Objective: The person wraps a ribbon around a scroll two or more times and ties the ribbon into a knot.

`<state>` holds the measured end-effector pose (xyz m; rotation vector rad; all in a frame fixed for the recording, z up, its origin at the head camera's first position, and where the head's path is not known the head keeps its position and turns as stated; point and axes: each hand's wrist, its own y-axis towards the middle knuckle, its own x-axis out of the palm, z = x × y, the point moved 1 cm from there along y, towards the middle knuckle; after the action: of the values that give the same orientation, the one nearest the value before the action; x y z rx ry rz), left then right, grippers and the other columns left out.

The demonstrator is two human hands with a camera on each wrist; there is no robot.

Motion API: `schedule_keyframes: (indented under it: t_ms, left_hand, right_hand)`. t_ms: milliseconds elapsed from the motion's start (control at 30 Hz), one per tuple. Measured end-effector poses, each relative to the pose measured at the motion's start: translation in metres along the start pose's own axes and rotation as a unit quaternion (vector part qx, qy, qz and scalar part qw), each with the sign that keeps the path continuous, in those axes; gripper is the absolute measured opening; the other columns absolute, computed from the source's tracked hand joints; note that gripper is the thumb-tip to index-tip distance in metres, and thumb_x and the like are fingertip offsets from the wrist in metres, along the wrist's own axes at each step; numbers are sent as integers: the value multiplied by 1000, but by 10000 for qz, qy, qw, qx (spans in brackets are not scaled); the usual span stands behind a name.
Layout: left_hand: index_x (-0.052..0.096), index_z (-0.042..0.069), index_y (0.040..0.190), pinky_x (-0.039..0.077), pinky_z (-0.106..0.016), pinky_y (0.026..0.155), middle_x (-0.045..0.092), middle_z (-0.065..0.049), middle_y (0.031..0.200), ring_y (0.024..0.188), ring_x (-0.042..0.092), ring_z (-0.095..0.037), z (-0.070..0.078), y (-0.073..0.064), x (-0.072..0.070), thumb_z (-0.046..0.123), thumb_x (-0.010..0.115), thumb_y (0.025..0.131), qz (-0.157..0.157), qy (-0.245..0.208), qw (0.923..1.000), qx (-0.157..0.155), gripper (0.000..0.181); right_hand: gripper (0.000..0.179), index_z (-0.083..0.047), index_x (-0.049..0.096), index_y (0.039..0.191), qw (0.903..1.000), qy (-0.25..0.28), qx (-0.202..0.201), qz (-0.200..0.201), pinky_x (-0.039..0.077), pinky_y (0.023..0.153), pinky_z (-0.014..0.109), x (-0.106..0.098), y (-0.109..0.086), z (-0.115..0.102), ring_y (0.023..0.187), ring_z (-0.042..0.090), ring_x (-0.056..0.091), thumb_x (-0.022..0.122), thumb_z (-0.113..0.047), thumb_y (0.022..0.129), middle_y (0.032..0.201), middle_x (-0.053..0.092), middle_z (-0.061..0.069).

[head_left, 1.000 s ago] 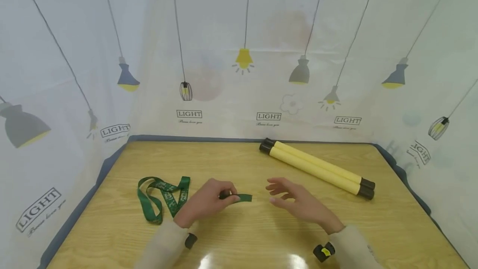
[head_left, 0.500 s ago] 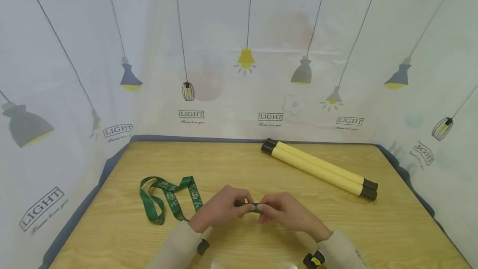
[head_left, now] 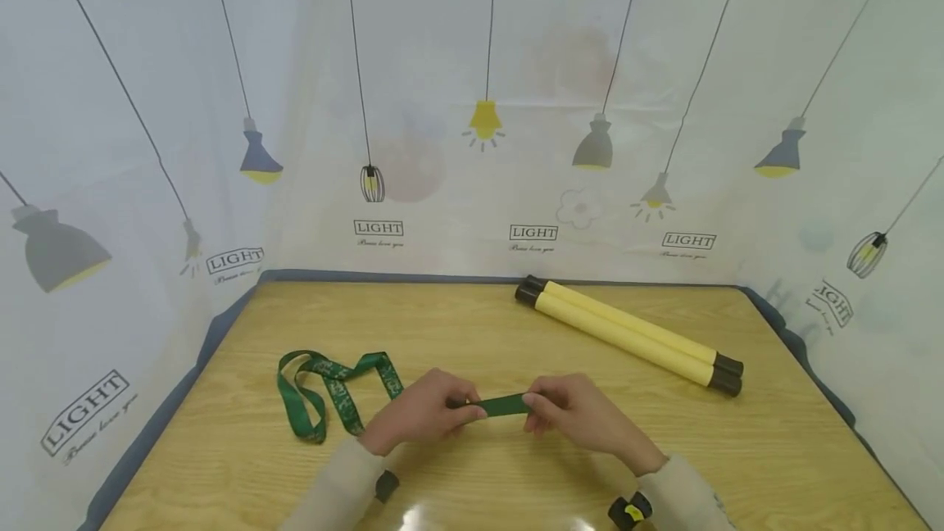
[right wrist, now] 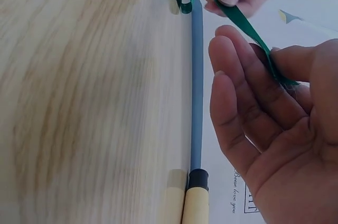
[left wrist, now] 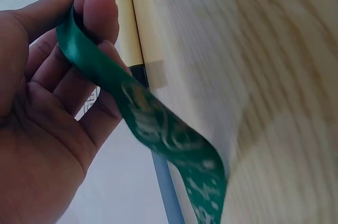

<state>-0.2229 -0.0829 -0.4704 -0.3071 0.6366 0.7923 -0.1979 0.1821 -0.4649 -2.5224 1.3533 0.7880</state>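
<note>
A green ribbon (head_left: 505, 406) with pale printing on part of it stretches between both hands above the table. My left hand (head_left: 431, 408) pinches it between thumb and fingers, and in the left wrist view the printed length (left wrist: 163, 123) trails down from that hand to the table. At the ribbon's end, my right hand (head_left: 578, 412) pinches it between thumb and forefinger; the other fingers (right wrist: 224, 108) are loosely bent in the right wrist view. The rest of the ribbon lies in loose loops on the table, left of the left hand.
Two yellow tubes (head_left: 627, 334) with black ends lie side by side, slanting across the back right of the wooden table (head_left: 221, 465). A pale curtain (head_left: 457, 39) printed with lamps hangs round the back and sides of the table.
My right hand came in from the right, fingers spread, and took hold of the ribbon's end beside the left hand. Since then the hands have drawn slightly apart, showing more ribbon between them.
</note>
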Motion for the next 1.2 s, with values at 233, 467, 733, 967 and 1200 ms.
schedule_keyframes:
  t_ms: [233, 467, 733, 967, 1200]
  left_hand:
    - [76, 13, 90, 51, -20, 60, 57, 7, 54, 42, 49, -5, -9, -10, -4, 30, 64, 103, -80, 72, 9999, -27, 24]
    - [79, 15, 95, 49, -22, 51, 64, 0, 57, 43, 55, -9, -16, -19, -10, 31, 65, 102, -54, 57, 9995, -296, 23]
    - [80, 12, 103, 51, -24, 53, 69, 2, 66, 51, 58, -7, -24, -33, -24, 23, 69, 100, 159, 597, 9973, -406, 15]
    - [81, 14, 103, 48, -24, 60, 74, 6, 89, 63, 55, -2, -31, -43, -33, 21, 69, 99, 500, 1328, 9888, -456, 15]
    - [80, 14, 102, 49, -29, 61, 75, 2, 94, 66, 57, -6, -33, -55, -43, 23, 68, 99, 1001, 1442, 9797, -966, 16]
  right_hand:
    - [31, -3, 72, 104, 9998, -101, 31, 182, 62, 68, 40, -5, -6, 6, 71, 24, 74, 55, -28, 108, 83, 77, 3]
    - [33, -6, 72, 104, 9985, -352, 175, 372, 61, 68, 37, -18, -13, 15, 72, 17, 73, 53, -32, 108, 83, 77, -1]
    - [30, -6, 72, 103, 9953, -561, 255, 741, 60, 64, 36, -37, -26, 25, 71, 20, 72, 53, -29, 108, 83, 77, -2]
    - [29, -8, 72, 104, 9927, -643, 327, 964, 61, 67, 37, -51, -37, 28, 71, 17, 72, 52, -28, 109, 83, 77, 0]
    - [28, -9, 72, 103, 9905, -640, 468, 1120, 61, 67, 37, -58, -45, 33, 71, 13, 72, 52, -28, 109, 83, 77, 1]
